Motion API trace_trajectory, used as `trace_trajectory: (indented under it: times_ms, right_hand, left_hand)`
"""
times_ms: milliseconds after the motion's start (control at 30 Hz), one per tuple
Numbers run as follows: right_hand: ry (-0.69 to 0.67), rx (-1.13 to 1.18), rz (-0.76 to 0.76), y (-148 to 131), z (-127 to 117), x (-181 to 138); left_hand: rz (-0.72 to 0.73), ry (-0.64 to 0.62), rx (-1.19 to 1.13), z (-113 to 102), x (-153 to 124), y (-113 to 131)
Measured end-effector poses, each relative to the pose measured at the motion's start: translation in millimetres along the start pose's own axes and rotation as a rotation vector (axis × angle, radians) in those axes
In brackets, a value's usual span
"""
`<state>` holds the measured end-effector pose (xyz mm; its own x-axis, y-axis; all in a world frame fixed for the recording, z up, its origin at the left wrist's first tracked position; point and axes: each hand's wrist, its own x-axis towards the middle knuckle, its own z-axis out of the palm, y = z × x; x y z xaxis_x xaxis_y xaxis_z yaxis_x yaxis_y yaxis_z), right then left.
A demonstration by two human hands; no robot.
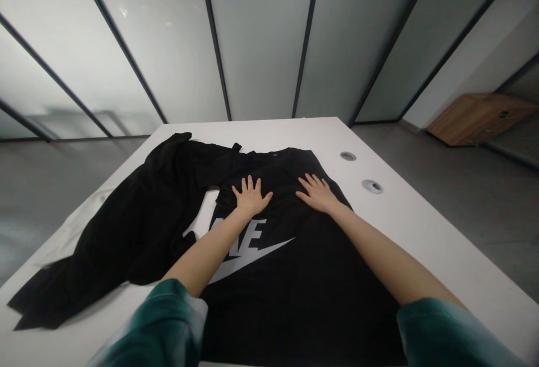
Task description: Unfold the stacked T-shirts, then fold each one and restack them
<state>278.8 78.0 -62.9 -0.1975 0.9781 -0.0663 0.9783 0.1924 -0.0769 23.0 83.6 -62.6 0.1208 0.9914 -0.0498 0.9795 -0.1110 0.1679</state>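
A black T-shirt (311, 277) with a pale swoosh and letters on its chest lies spread on the white table, its collar toward the far edge. My left hand (251, 197) rests flat on the upper chest, fingers spread, just above the lettering. To its right, my right hand (318, 192) also presses flat on the cloth near the shoulder, fingers apart. Part of the print is hidden behind my left forearm. Another black garment (138, 210) lies rumpled on the left, touching or overlapping the shirt's left sleeve.
The white table (421, 243) has two round cable holes, a far one (348, 156) and a nearer one (373, 186), right of the shirt. White cloth (69, 232) lies at the left edge. Beyond stand frosted glass panels (261, 36). A wooden cabinet (475, 119) is on the floor at right.
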Motion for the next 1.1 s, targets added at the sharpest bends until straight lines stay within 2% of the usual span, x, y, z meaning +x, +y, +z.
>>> trace_trajectory:
  times_ms: [167,267,333,400,467,533,567,633,733,800,900,967,1100]
  right_hand:
    - [0.023,0.023,-0.003,-0.4,2.3,-4.7]
    - [0.032,0.060,-0.003,-2.2,4.9,-3.9]
    - [0.048,0.131,-0.004,0.9,5.6,-1.0]
    - [0.114,0.275,-0.023,9.5,5.7,2.2]
    - [0.278,0.457,-0.053,23.2,5.8,3.6]
    - [0.498,0.606,-0.045,38.5,6.4,2.4]
    - [0.595,0.659,-0.010,45.3,6.9,0.9]
    - [0.708,0.753,0.101,55.5,8.0,-2.5]
    - [0.735,0.876,0.212,60.3,8.4,-5.7]
    - [0.719,0.915,0.221,58.7,7.8,-6.0]
    - [0.684,0.931,0.234,55.0,6.3,-5.8]
    - [0.669,0.934,0.244,53.7,5.5,-6.0]
    - [0.649,0.936,0.234,53.9,4.6,-6.8]
  left_hand:
    - [0.043,-0.072,-0.005,-12.0,-4.5,-12.9]
    - [0.072,-0.072,-0.065,-22.3,-1.1,-26.7]
    - [0.090,0.024,-0.138,-32.6,3.0,-37.9]
    - [0.039,0.205,-0.176,-46.2,8.4,-53.3]
    - [-0.104,0.398,-0.160,-61.3,15.3,-74.5]
    - [-0.247,0.497,-0.131,-74.6,23.7,-99.9]
    - [-0.294,0.493,-0.120,-79.4,28.3,-113.0]
    - [-0.342,0.391,-0.093,-84.6,37.4,-137.0]
    - [-0.347,0.196,-0.038,-83.9,49.2,-161.8]
    - [-0.343,0.142,0.006,-82.8,55.6,-170.5]
    - [-0.344,0.115,0.032,-85.8,64.8,-177.6]
    - [-0.355,0.126,-0.032,-91.0,70.9,-181.7]
    - [-0.296,0.235,-0.432,-105.3,80.4,-187.9]
